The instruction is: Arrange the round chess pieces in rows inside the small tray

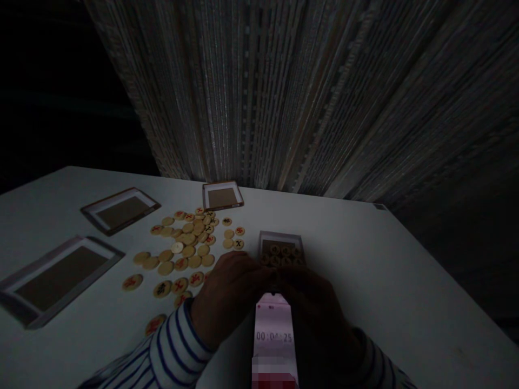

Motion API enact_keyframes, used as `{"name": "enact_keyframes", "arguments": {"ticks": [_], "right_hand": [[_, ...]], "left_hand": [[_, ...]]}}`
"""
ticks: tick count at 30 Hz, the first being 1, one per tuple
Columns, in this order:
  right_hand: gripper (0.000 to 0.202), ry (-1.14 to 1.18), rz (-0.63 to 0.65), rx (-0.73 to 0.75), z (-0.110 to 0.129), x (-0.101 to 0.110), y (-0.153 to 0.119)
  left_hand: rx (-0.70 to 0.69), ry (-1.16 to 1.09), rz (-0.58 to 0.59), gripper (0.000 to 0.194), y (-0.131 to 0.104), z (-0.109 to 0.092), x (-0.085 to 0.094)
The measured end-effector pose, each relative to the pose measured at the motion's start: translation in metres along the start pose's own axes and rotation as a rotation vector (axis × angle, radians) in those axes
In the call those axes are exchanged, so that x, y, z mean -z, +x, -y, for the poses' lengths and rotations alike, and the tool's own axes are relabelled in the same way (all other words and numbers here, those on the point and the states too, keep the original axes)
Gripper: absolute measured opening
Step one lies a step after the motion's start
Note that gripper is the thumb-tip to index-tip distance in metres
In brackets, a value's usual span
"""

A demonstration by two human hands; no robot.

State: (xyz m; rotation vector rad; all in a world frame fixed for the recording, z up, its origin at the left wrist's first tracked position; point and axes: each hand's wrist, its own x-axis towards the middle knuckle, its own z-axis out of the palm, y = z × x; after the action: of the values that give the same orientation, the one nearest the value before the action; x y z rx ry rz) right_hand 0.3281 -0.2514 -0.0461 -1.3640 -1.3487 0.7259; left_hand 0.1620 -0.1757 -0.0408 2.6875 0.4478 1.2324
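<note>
A small tray [302, 241] holds rows of round Chinese chess pieces [286, 251]. My left hand [231, 292] curls at the tray's near left, its thumb side reaching inward. My right hand [318, 297] is bent over the near right, in deep shadow. Both hands meet at the tray's near end, hiding that part of it. Fingers on both are closed inward, but what lies between them is hidden. Just below them a lit phone [274, 321] shows a timer reading 00:04:25.
Many loose chess pieces [188, 237], some with red or black characters, lie in a spread left of my hands. Three shallow trays stand beyond and beside them: a far tray [205, 199], a left tray [138, 192] and a near-left tray [107, 249]. Behind the white table [344, 232] hangs a curtain [259, 97].
</note>
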Motion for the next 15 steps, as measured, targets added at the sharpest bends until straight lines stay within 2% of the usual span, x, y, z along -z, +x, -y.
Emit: {"name": "enact_keyframes", "arguments": {"ticks": [4, 9, 15], "right_hand": [[0.014, 0.005, -0.01, 0.0, 0.0014, 0.0005, -0.0001], [0.014, 0.052, 0.015, -0.019, 0.0033, 0.0024, 0.0001], [0.014, 0.087, -0.028, -0.073, 0.0018, 0.0014, 0.0005]], "left_hand": [[0.076, 0.02, 0.055, 0.018, -0.0015, -0.0001, -0.0023], [0.067, 0.024, 0.056, 0.022, -0.0021, -0.0001, -0.0022], [0.067, -0.003, 0.042, 0.022, -0.0045, 0.0006, -0.0038]]}}
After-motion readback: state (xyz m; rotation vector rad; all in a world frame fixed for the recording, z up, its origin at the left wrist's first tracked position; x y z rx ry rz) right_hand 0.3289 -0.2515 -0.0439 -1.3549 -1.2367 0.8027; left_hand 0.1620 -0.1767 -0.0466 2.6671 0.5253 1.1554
